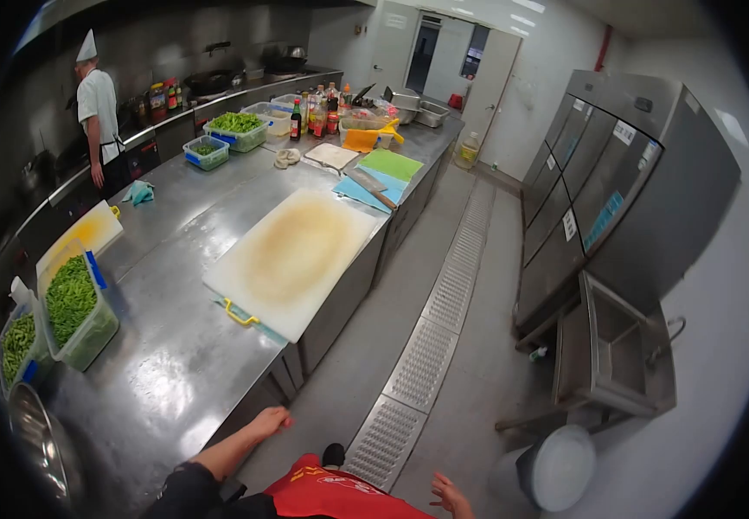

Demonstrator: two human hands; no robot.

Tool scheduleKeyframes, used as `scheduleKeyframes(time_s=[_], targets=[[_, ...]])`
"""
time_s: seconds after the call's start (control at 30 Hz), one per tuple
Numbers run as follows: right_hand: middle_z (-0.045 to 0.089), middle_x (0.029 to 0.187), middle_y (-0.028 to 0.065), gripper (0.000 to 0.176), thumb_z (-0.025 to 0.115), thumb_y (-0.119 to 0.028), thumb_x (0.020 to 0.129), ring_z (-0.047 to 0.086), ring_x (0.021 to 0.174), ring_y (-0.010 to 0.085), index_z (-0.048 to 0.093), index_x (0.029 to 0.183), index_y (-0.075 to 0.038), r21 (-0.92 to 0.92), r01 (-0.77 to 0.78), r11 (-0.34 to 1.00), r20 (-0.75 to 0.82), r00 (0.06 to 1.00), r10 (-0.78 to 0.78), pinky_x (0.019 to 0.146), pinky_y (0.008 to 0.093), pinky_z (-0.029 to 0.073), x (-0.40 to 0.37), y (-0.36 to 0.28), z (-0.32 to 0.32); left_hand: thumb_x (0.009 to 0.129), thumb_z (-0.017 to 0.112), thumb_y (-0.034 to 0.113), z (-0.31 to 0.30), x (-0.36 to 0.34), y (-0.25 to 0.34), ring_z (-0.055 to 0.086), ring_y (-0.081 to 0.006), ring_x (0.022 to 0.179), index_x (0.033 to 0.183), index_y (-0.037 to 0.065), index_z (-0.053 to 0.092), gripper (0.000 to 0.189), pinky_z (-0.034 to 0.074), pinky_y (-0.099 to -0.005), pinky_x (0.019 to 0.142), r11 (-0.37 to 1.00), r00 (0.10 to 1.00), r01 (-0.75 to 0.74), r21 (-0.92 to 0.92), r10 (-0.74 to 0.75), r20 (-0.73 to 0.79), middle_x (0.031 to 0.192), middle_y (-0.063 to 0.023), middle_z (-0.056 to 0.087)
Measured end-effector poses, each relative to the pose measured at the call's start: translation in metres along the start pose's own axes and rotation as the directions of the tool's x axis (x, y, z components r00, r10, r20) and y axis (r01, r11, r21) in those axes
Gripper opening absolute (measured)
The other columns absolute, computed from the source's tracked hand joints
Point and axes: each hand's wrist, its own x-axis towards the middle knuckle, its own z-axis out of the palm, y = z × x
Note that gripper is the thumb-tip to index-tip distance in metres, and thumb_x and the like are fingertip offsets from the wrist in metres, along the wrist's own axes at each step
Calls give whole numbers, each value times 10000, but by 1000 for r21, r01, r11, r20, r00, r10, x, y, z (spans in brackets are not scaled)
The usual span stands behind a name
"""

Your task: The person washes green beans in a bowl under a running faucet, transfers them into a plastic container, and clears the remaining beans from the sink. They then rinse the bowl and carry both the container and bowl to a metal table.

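Observation:
My left hand (271, 421) hangs beside the near corner of the steel counter (163, 346), its fingers curled together; whether something small is inside cannot be seen. At the bottom right my right hand (450, 496) is held over the floor with its fingers apart and nothing in it. A large white cutting board (297, 251) with a brownish stain and a yellow handle lies on the counter ahead of my left hand. Beyond it, a cleaver (369, 188) rests on a blue cloth (359, 195), next to a green cloth (393, 164).
Tubs of chopped greens (72, 303) stand at the counter's left, by a metal bowl (41, 441). Sauce bottles (296, 119) stand farther back. A person (98, 108) is behind the counter. A fridge (599, 164), sink (621, 346) and bin (562, 467) line the right.

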Motion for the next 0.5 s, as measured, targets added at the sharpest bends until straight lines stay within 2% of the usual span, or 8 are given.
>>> scheduleKeyframes(time_s=[0.03, 0.07, 0.17, 0.33, 0.43, 0.47, 0.5], targets=[[281, 1354, 84, 616, 605, -228, 804, 239, 1244, 339, 303, 1340, -206, -52, -44, 998, -32, 999, 43, 870, 599, 343, 9, -8, -10, 863, 429, 257, 5, 30, 23, 529, -97, 770, 786, 90, 546, 218, 426, -256, 653, 996, 997, -72, 49, 70, 35, 791, 0, 577], [323, 1319, 88, 601, 607, -226, 801, 295, 1210, 346, 316, 1325, -184, 59, 3, 998, -27, 1000, -1, 866, 582, 366, 25, -18, -29, 860, 436, 256, 13, 51, 58, 529, -98, 771, 781, 85, 547, 219, 425, -252, 655, 992, 992, -116, 48, 114, 57, 793, 0, 575], [356, 1284, 109, 572, 595, -219, 808, 353, 1167, 356, 325, 1307, -154, 232, 79, 969, -31, 997, -74, 864, 568, 380, 53, -72, -61, 857, 449, 257, 38, 126, 145, 531, -100, 770, 779, 77, 548, 219, 428, -253, 660, 964, 963, -258, 60, 251, 100, 808, -2, 578], [348, 1288, 147, 559, 569, -230, 821, 362, 1162, 374, 309, 1309, -143, 300, 167, 939, -161, 979, -123, 870, 569, 382, 99, -226, -82, 864, 459, 223, 56, 250, 276, 541, -114, 869, 891, 67, 558, 187, 423, -271, 761, 945, 918, -326, -23, 322, 233, 917, -28, 594], [310, 1329, 149, 572, 565, -271, 821, 342, 1179, 388, 299, 1316, -164, 313, 270, 911, -168, 959, -227, 880, 578, 368, 143, -333, -103, 873, 463, 216, 61, 302, 340, 540, -114, 870, 858, 61, 565, 186, 423, -272, 761, 922, 925, -364, -130, 374, 67, 915, -35, 603], [295, 1344, 148, 580, 565, -289, 820, 335, 1186, 392, 295, 1320, -172, 314, 310, 897, -150, 949, -276, 884, 581, 363, 160, -373, -109, 878, 453, 231, 59, 318, 357, 547, -110, 832, 833, 58, 565, 211, 424, -249, 705, 902, 905, -423, -86, 426, 8, 832, -18, 586], [246, 1372, 140, 623, 557, -335, 816, 294, 1213, 395, 257, 1340, -184, 287, 332, 899, -116, 943, -311, 882, 602, 347, 179, -420, -116, 879, 448, 223, 55, 339, 369, 547, -104, 818, 850, 53, 563, 207, 425, -246, 698, 907, 910, -414, -75, 415, -9, 844, -21, 585]])
